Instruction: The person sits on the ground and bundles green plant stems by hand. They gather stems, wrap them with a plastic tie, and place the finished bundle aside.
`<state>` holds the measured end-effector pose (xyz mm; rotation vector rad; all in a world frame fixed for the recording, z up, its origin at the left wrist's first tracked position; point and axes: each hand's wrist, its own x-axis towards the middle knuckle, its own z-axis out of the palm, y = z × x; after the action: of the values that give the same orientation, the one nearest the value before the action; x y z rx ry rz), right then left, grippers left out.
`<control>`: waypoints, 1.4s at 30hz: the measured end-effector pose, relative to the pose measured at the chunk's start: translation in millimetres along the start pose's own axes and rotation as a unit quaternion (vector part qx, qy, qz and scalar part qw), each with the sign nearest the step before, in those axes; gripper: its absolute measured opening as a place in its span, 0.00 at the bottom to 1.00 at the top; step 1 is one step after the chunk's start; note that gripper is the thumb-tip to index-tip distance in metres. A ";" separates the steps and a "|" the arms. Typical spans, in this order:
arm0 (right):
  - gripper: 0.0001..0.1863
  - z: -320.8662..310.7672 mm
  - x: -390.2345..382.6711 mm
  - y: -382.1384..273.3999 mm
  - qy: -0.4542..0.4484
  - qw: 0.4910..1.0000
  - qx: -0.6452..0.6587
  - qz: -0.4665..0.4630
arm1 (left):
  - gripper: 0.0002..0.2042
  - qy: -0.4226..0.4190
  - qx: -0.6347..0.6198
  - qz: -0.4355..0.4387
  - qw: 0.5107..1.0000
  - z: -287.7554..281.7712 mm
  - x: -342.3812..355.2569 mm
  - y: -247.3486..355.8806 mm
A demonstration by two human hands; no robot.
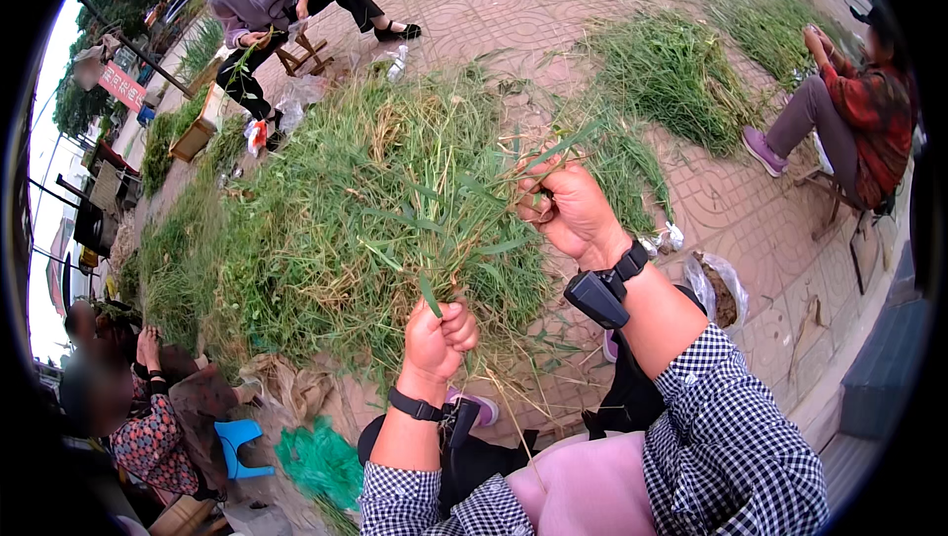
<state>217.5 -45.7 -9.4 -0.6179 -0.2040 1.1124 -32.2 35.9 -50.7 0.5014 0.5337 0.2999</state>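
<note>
My left hand [439,338] is closed in a fist round the lower stems of a bunch of green grass [444,230], whose blades fan out above it. To the right and a bit higher, my right hand [563,202] is closed, its fingers pinched on a few thin grass stalks [563,148]. Dark straps and devices sit on both my wrists. Beneath and beyond the hands spreads a large heap of cut grass [296,230], green with some dry yellow stems. The tips of the bunch blend into the heap behind, so its full extent is hard to make out.
A person [267,12] sits on a wooden stool at the far left, another [849,121] at the right, and a third [148,417] at the lower left by a blue stool [240,447]. Nearby lie a green plastic bag [321,462], a clear bag [719,289] and another grass pile [671,77].
</note>
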 end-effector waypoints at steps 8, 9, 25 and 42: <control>0.04 -23.4 6.7 -40.6 -0.033 0.964 0.235 -0.124 | 0.16 -0.022 -0.023 -0.001 0.999 -9.2 -9.6 14.6; 0.05 -27.6 6.6 -41.7 0.007 0.967 0.221 -0.129 | 0.11 -0.052 -0.056 0.012 0.997 -16.4 -10.1 14.3; 0.03 -9.2 7.1 -21.4 0.004 0.996 0.029 -0.084 | 0.07 -0.105 -0.134 0.059 0.984 -16.2 -14.6 26.6; 0.15 3.3 20.4 4.1 0.063 0.996 -0.064 0.014 | 0.09 -0.183 -0.137 0.018 0.973 -10.0 -36.5 19.5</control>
<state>221.9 -25.3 -12.0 -0.8050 -0.1599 1.0890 -70.5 41.5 -33.0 0.2871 0.1197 0.3012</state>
